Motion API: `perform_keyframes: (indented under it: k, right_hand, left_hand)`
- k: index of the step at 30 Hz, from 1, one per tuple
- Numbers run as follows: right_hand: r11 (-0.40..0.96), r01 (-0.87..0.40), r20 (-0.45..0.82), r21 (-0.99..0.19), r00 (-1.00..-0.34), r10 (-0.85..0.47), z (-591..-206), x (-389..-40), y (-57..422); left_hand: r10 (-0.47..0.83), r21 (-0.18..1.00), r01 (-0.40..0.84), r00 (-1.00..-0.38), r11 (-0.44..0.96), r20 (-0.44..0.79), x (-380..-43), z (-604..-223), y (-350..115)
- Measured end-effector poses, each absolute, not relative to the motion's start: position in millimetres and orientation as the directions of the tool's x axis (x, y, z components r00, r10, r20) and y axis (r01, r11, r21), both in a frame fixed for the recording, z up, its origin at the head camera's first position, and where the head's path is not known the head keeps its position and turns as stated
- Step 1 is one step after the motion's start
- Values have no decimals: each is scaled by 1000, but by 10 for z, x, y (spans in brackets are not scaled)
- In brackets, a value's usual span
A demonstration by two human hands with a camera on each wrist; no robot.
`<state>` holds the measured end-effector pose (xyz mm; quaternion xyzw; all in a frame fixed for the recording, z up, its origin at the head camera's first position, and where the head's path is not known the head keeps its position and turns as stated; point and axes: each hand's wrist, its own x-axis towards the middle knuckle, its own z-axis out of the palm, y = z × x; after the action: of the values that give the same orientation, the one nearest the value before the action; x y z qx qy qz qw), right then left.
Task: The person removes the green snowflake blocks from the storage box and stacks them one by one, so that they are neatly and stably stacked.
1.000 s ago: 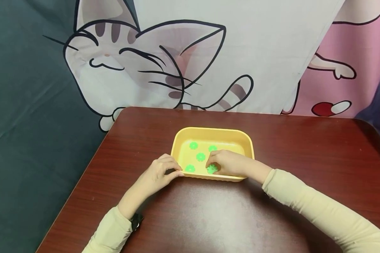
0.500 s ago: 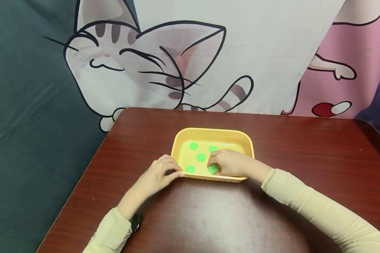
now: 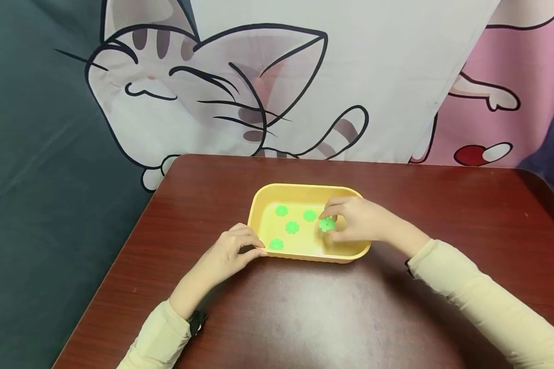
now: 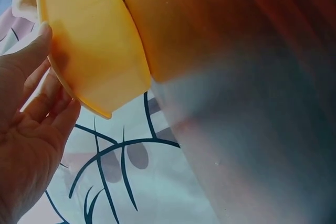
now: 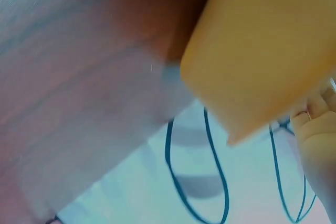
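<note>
At the near-left rim of the yellow tray (image 3: pixel 311 258): left hand (image 3: pixel 232 252) pinching it

Beyond, I see the right hand (image 3: pixel 362 220) pinching a green piece (image 3: pixel 327 224) by its edge, tray's right half; slim grip, so a finger shift could drop it. Four green discs (image 3: pixel 292 227) lie left of it, cat-print curtain (image 3: pixel 397 66) behind.

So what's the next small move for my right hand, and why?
Probably raise the green piece a little to clear the yellow tray: your right hand pinches it and reaches over the tray's right side, while your left hand grips the near left corner, which should keep the tray steady.
</note>
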<state>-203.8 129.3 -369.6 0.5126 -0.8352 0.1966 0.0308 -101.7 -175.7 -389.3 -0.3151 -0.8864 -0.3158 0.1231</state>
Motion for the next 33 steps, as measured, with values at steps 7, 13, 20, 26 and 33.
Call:
perform_keyframes:
  k: [7,13,20,26,33]
  right_hand:
    - [466,-820,334,-332,-564,-755,-3555,-2047,1630]
    - [544,-774,373,-326,-633,-678,-3539,-2043,1931]
    - [620,-718,388,-317,-694,-607,-3595,-2001,2266]
    - [647,-690,322,-326,-724,-610,-3742,-1941,2453]
    - [644,-693,223,-323,-717,-660,-3925,-1909,2502]
  left_hand:
    - [482,460,639,-768,616,421,-1035,-3889,-1765]
    - [477,467,635,-771,615,422,-1028,-3884,-1768]
    - [478,477,641,-767,601,428,-1025,-3892,-1751]
    - [475,480,641,-767,599,432,-1020,-3891,-1750]
    - [468,484,629,-777,609,421,-1023,-3878,-1742]
